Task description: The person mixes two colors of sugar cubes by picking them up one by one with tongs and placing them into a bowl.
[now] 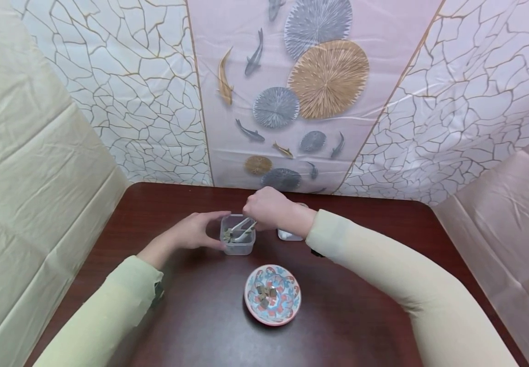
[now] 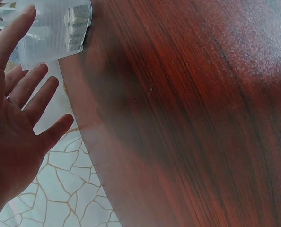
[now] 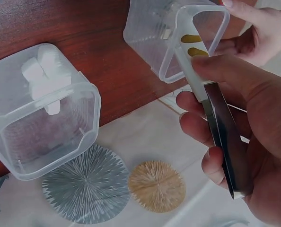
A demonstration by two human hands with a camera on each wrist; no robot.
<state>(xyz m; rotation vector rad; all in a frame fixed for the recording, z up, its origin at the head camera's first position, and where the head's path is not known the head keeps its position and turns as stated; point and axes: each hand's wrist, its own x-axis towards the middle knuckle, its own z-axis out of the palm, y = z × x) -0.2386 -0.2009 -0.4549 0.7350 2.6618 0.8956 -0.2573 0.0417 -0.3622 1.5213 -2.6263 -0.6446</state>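
My left hand (image 1: 196, 230) grips the left side of a clear plastic container (image 1: 239, 250), thumb at its near corner and a finger at its far corner. In the left wrist view, the other fingers spread out beside its wall. Small greyish-brown cubes (image 2: 77, 28) lie inside. With my right hand (image 1: 271, 208) I hold tongs (image 3: 221, 127) with a metal handle and white slotted ends. The white ends reach through the container's opening, close to the cubes. In front stands a patterned bowl (image 1: 287, 306) with several brown cubes (image 1: 264, 295) in it.
A second clear container (image 3: 46, 158) with white pieces (image 3: 43, 78) stands right of the first, partly hidden by my right forearm in the head view. The dark wooden table (image 1: 191, 316) ends at a patterned cloth backdrop (image 1: 273, 153); cloth panels stand at both sides.
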